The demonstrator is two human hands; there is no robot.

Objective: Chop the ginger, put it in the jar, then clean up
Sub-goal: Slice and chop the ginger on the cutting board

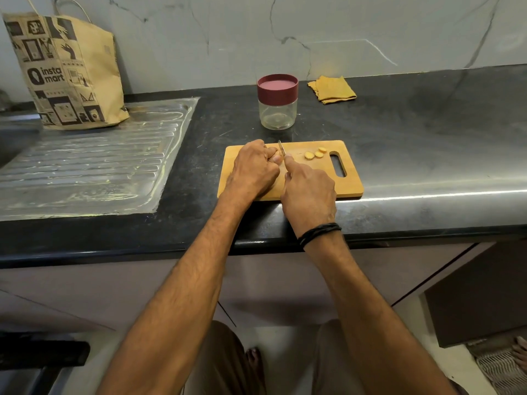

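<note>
Black stone makes up the counter (399, 132), into which a ribbed steel drainboard (94, 161) is set at the left; a printed paper bag (65, 72) is stood on the drainboard's far end, against the wall. A wooden cutting board (350, 183) is laid near the counter's front edge, its handle slot to the right. The left hand (253, 169) is curled over the board's left part, and what appears to be the ginger (277, 158) is pinned under its bunched fingertips, mostly hidden. The right hand (309, 192) is wrapped round the handle of a knife (281, 148), the forefinger laid along its spine; the blade is held just beside the left fingertips. Behind the board a clear jar (277, 109) is stood, capped by a maroon lid; a folded yellow cloth (332, 89) is laid near it to the right. Three cut slices (309, 155) are left on the board, beside the slot.
</note>
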